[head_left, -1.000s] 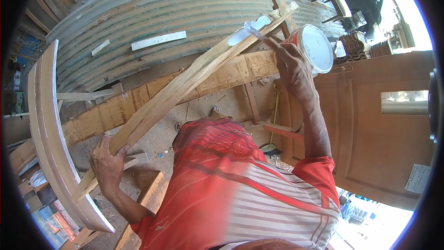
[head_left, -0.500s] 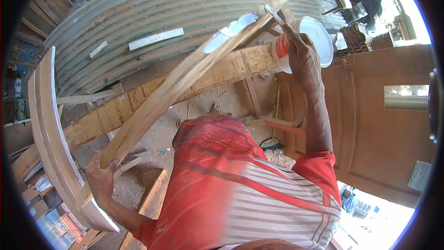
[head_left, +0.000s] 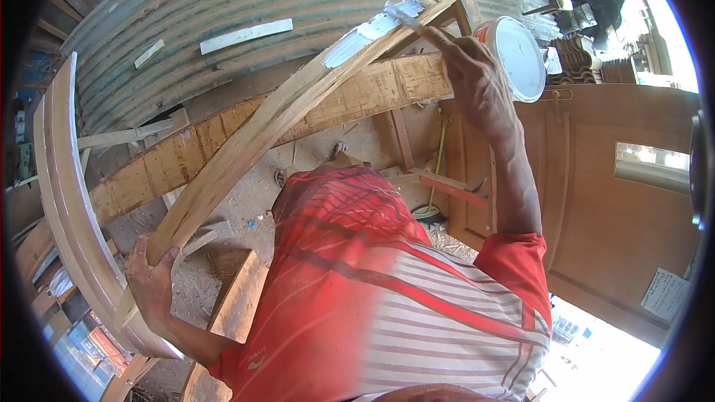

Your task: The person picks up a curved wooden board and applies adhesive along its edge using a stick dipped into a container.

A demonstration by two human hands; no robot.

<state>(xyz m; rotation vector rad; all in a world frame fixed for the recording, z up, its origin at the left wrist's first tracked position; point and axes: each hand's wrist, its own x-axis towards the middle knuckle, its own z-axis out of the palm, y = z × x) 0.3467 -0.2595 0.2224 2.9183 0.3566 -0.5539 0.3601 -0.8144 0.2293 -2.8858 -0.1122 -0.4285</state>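
Note:
My left hand [head_left: 151, 283] is closed around the lower end of a long wooden board [head_left: 253, 138], which slants up across a bench beam. Thick white paste or paint [head_left: 365, 36] coats part of the board's upper face. My right hand [head_left: 480, 82] grips a small brush [head_left: 406, 18], its tip smeared by motion and touching the white coat near the board's far end. Just behind this hand is a white bucket [head_left: 519, 59] with pale contents.
A rough timber beam [head_left: 357, 104] lies under the board. At left stands a curved wooden panel [head_left: 63, 171], and a brown wooden door [head_left: 588, 201] is at right. Corrugated metal sheet [head_left: 246, 7] with white strips [head_left: 246, 36] lies beyond. A broom [head_left: 430, 212] rests below.
My right hand has moved left and the brush now reaches the white coat, which spreads farther toward the board's far end. The board's lower end and my left hand shifted slightly left.

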